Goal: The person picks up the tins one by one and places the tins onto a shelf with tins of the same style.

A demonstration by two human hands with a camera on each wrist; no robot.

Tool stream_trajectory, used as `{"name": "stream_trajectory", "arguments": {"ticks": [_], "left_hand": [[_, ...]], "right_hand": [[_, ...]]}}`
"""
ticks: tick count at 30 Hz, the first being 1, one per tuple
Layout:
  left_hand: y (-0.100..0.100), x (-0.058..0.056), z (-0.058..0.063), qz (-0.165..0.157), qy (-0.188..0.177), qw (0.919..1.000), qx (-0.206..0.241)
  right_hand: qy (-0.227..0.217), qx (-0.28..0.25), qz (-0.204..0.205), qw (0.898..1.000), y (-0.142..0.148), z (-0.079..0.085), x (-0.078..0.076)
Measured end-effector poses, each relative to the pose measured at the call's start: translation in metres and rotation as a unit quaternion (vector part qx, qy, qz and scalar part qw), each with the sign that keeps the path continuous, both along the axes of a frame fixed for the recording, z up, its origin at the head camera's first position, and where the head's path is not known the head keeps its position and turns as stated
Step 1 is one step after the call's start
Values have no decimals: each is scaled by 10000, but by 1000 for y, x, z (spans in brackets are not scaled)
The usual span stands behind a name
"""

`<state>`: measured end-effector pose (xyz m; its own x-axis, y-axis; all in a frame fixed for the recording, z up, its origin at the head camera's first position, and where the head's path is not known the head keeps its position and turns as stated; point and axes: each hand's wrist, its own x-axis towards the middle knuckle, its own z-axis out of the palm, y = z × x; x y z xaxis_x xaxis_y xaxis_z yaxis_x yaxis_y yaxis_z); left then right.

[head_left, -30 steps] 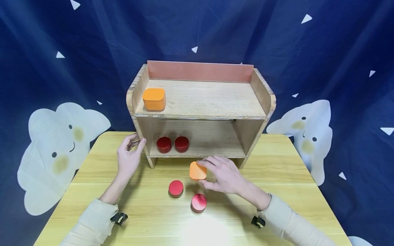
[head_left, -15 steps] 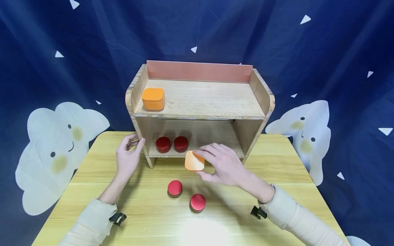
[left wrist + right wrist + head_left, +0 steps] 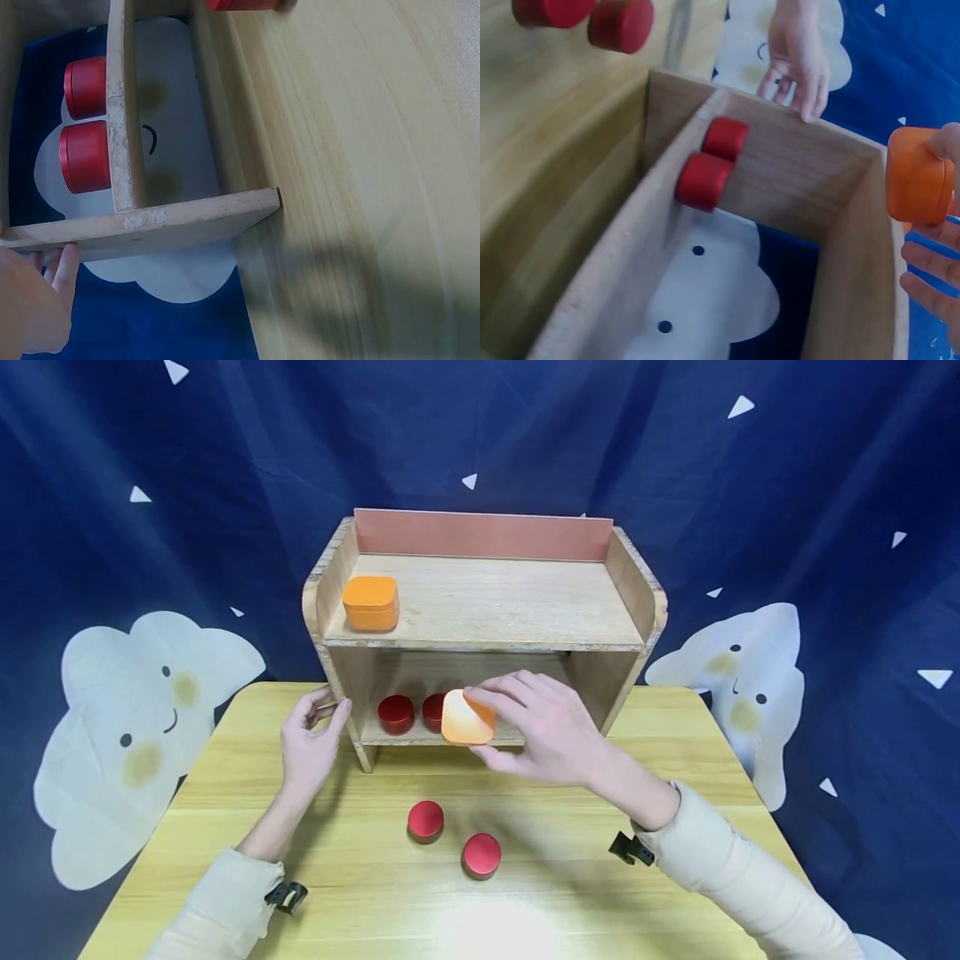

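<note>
1. Left: I find the left hand (image 3: 309, 747) against the outer left side panel of the wooden shelf unit (image 3: 510, 602). Its fingers are loosely bent, apart from the thumb, and carry nothing.
2. Upper board, left end: an orange box (image 3: 371, 604) stands upright, up and left of the held orange box (image 3: 465, 718).
3. Lower board: a left red tin (image 3: 395, 715) sits beside a right red tin (image 3: 432, 713), partly hidden by the held box.
4. Counter (image 3: 352, 860): a far red tin (image 3: 425, 822) and a near red tin (image 3: 481, 856) stand clear of both hands.
5. Centre: the held orange box is tilted before the lower compartment, with no clear long axis. I cannot judge its gap to the boards. The upper board's front edge lies above it.
6. Right: the right hand (image 3: 551, 727) pinches that box between thumb and fingers.
</note>
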<state>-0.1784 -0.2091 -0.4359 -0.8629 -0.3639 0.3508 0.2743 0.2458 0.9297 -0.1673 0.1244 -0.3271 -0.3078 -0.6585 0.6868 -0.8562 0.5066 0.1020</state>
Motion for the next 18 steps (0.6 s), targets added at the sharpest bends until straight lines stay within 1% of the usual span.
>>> {"name": "stream_trajectory", "arguments": {"ticks": [7, 11, 18], "left_hand": [[1, 1, 1, -44, 64, 10000, 22], [1, 1, 2, -64, 61, 10000, 33], [0, 1, 1, -75, 47, 10000, 25]], "right_hand": [[48, 41, 63, 10000, -4, 24, -8], [53, 77, 61, 9999, -8, 37, -15], [-67, 117, 111, 9998, -12, 49, -31]]}}
